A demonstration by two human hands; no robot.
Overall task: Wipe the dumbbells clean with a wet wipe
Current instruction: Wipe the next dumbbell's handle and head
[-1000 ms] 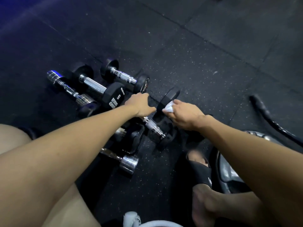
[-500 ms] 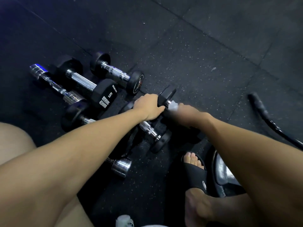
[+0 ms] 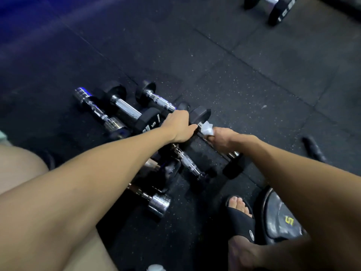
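Several dumbbells lie bunched on the dark rubber floor. A small black-headed dumbbell [image 3: 200, 115] runs from its far head toward its near head [image 3: 232, 169]. My left hand [image 3: 178, 126] grips beside that far head, holding the dumbbell steady. My right hand [image 3: 224, 139] is wrapped around its handle with a crumpled white wet wipe [image 3: 206, 129] pressed against the bar. A larger black dumbbell [image 3: 125, 105] with a chrome handle, an all-chrome dumbbell [image 3: 95, 109] and a thin knurled one [image 3: 160, 101] lie to the left.
Another chrome dumbbell end [image 3: 159, 205] lies near my legs. A black weight plate [image 3: 277, 216] sits beside my sandalled foot [image 3: 241, 216]. A large dumbbell [image 3: 273, 6] rests at the top right, a black bar end [image 3: 312, 147] at right, a white bottle cap [image 3: 155, 267] at the bottom.
The view has tilted up, showing more floor and the far dumbbell. My right hand with the wipe has slid back along the handle; my left hand stays gripping by the far head.
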